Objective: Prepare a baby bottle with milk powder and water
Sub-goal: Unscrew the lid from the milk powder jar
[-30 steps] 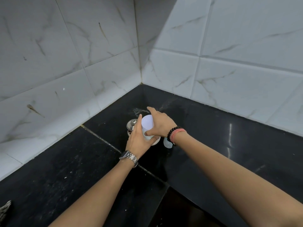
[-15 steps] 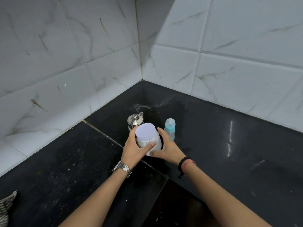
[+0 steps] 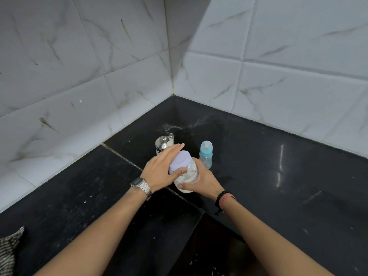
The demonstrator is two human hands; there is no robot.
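A clear jar of white milk powder (image 3: pixel 188 176) with a pale lilac lid (image 3: pixel 180 162) is tilted toward me above the black counter (image 3: pixel 278 176). My right hand (image 3: pixel 205 181) grips the jar's body from the right and below. My left hand (image 3: pixel 161 170) lies on the lid's left side, thumb pressed on the lid's front edge, fingers stretched out over its far side. A small baby bottle (image 3: pixel 206 154) with a blue collar and clear cap stands upright just behind and right of the jar. A small steel kettle (image 3: pixel 164 143) stands behind my left hand.
White marble-look tiled walls (image 3: pixel 99 96) meet in a corner behind the counter. A striped cloth (image 3: pixel 9 250) lies at the lower left edge. The counter's front edge forms an inner corner (image 3: pixel 203 214) near my forearms.
The jar has come nearer to me and tilted. My right hand shifted from the lid down to the jar's body, uncovering the baby bottle. My left hand moved onto the lid.
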